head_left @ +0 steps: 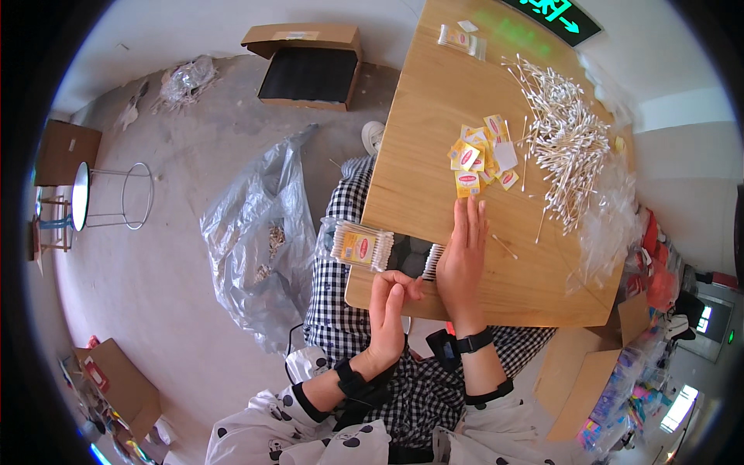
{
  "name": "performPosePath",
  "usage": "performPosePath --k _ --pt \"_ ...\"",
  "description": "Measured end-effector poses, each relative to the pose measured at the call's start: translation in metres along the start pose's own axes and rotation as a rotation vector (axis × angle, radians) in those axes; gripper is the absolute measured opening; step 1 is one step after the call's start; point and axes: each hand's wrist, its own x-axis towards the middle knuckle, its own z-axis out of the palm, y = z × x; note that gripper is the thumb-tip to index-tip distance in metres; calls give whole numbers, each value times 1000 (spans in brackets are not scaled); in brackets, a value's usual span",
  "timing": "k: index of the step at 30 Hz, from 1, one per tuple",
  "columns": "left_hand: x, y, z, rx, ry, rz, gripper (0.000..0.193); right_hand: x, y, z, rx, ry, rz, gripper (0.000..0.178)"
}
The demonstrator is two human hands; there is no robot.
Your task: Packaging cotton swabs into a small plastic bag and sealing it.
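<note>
My right hand [463,260] is open on the table, its fingers straight and together. Its edge stands beside a small row of cotton swabs [433,262]. My left hand [387,314] is near the same swabs, its fingers loosely bent and pointing right, with nothing visible in them. A dark grey patterned strip or holder [409,254] lies under and left of the row. At its left end, over the table edge, sits a flat bundle of cotton swabs [376,249] with a yellow card [356,247] on it, apparently in clear plastic. Yellow cards [469,159] lie piled beyond my right fingertips.
A big heap of loose cotton swabs [566,143] covers the table's far right, beside clear plastic film [608,225]. A filled pack [457,39] lies at the far edge. On the floor are a grey plastic bag [256,232], an open carton [310,74] and a stool [81,196].
</note>
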Motion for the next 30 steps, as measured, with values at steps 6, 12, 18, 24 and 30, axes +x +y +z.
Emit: performPosePath --k 6,12,18,24,30 --pt "4 0 -2 -2 -38 -20 19 1 -2 2 -58 7 19 58" --pt "12 2 -1 73 37 131 25 3 -5 -2 -82 -11 28 58" --pt "28 -12 19 115 -81 226 56 2 -5 -2 -23 -2 25 57" --pt "34 -23 31 75 -149 229 58 2 -5 -4 5 -16 22 55" --pt "36 -28 30 94 -186 259 59 2 -8 -3 -9 1 35 55"
